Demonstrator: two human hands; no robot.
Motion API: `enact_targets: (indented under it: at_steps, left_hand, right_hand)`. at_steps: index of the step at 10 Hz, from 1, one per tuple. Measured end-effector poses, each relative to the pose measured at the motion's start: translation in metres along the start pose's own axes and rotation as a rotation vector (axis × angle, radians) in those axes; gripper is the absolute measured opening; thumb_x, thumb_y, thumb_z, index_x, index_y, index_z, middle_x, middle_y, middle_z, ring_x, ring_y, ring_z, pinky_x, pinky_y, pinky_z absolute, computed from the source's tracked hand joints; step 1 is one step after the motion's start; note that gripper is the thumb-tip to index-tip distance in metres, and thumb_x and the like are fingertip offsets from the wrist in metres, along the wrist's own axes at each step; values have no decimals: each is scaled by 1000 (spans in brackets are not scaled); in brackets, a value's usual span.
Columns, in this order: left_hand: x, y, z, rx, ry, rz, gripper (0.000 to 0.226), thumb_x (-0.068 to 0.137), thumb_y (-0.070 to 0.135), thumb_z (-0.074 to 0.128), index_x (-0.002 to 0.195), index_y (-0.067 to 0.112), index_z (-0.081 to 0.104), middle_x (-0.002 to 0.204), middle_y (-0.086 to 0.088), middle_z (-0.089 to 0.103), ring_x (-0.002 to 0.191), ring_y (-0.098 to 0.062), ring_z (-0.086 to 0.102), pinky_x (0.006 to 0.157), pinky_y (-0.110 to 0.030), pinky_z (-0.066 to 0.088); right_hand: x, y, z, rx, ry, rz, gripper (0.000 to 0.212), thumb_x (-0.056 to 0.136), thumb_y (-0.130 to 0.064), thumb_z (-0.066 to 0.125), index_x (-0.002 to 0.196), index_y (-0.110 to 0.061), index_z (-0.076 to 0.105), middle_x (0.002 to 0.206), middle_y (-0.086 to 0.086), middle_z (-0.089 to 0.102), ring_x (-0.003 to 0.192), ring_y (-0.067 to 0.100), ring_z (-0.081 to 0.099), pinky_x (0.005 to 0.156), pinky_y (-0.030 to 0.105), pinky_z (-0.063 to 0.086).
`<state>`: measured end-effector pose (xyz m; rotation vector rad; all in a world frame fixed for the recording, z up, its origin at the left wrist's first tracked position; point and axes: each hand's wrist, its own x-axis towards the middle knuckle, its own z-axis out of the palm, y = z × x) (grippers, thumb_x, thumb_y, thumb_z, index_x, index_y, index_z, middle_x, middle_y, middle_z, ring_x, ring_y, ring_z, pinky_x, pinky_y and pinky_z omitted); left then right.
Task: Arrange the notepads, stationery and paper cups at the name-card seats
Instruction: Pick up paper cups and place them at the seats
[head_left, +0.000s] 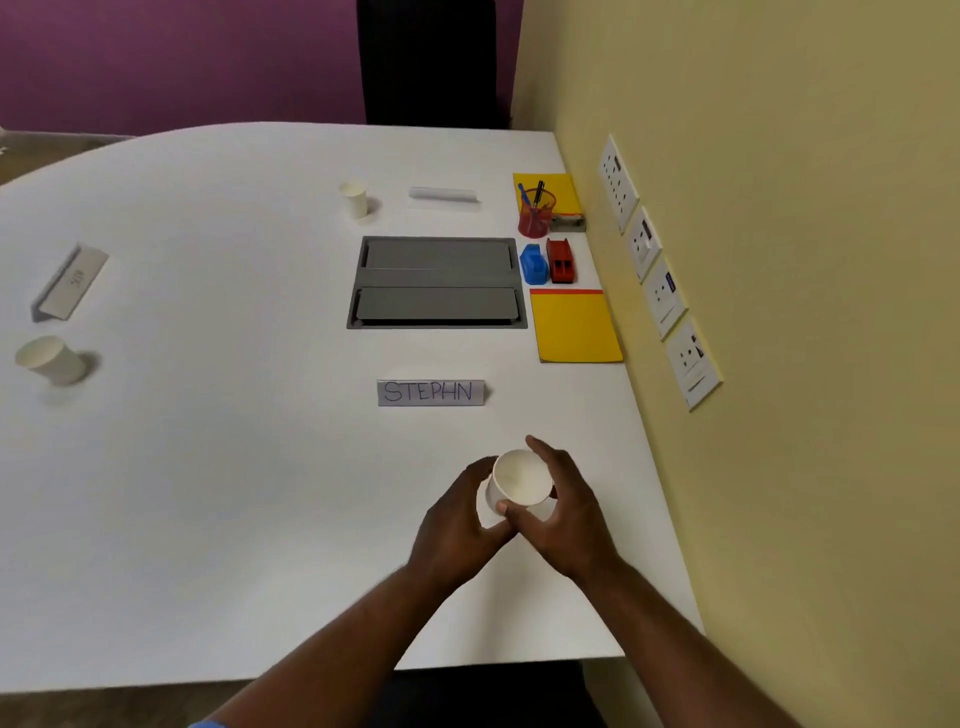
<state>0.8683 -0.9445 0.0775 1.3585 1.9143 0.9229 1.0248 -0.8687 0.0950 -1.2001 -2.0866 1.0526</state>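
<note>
A white paper cup (521, 478) stands upright in front of the name card reading STEPHN (431, 392). My left hand (457, 525) and my right hand (566, 514) both wrap around it. A second cup (354, 198) stands by the far name card (442, 195). A third cup (49, 359) sits near the left name card (70, 283). One yellow notepad (575, 327) lies at the right; another yellow notepad (563, 189) lies farther back under a red pen holder (536, 214) with pens.
A grey cable hatch (437, 282) is set into the white table (208, 467). A blue stapler-like item (534, 265), a red one (561, 261) and a small grey one (569, 222) sit by the yellow wall with sockets (660, 270). A dark chair (431, 62) stands at the far side.
</note>
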Motion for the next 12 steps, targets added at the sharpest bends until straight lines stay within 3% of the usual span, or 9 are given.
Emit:
enact_targets:
  at_steps: [1,2,3,5,6,7,9,12]
  left_hand:
    - [39,-26,32,143,-19,12,87,78,75,67,152,47,31,153,30,41,138,3,42,107,-15,36]
    - [63,-46,49,238,-45,0,98,83,75,62,160,28,24,167,10,27,154,-9,22,122,-26,21]
    - [94,-79,69,316,-81,-60,104,86,82,47,164,24,10,171,7,-1,159,-12,-5,129,-36,0]
    - [104,-121,95,556,-105,-46,116,81,97,22,164,22,-7,169,1,-23,156,-18,-23,127,-45,-10]
    - [104,-127,104,594,-43,-10,116,82,95,30,165,19,1,172,-4,-10,159,-22,-13,127,-47,-4]
    - [103,-133,111,593,34,35,116,82,93,38,165,17,7,173,-6,-1,160,-26,-2,127,-48,3]
    - [105,-135,113,607,29,30,116,82,92,41,165,17,8,173,-5,1,160,-27,1,126,-49,4]
    - [105,-137,115,589,44,38,117,81,92,42,165,18,8,173,-5,1,160,-26,2,126,-50,6]
  right_hand:
    - [42,44,-5,-8,51,16,87,77,-49,81,150,-31,39,137,-14,50,120,-1,49,89,4,42]
    - [68,68,-7,-9,88,21,87,78,-44,83,151,-28,38,137,-15,48,120,-3,47,88,2,40]
    - [114,106,-4,-14,138,45,88,78,-37,85,151,-27,39,136,-12,50,116,-5,44,84,1,39]
    - [181,148,14,18,171,90,89,77,-35,87,151,-26,39,147,-3,50,123,0,42,88,3,36]
    - [204,158,26,20,175,88,90,78,-36,87,152,-24,38,150,-1,47,126,4,41,94,10,40]
    - [233,167,41,21,211,86,89,79,-36,86,153,-20,38,153,3,45,134,16,44,101,26,46]
    - [257,175,56,23,229,88,91,79,-30,87,153,-13,37,152,10,45,137,28,45,107,42,49]
    - [248,179,57,89,220,107,108,75,-23,90,159,-14,22,157,9,39,137,17,42,108,31,42]
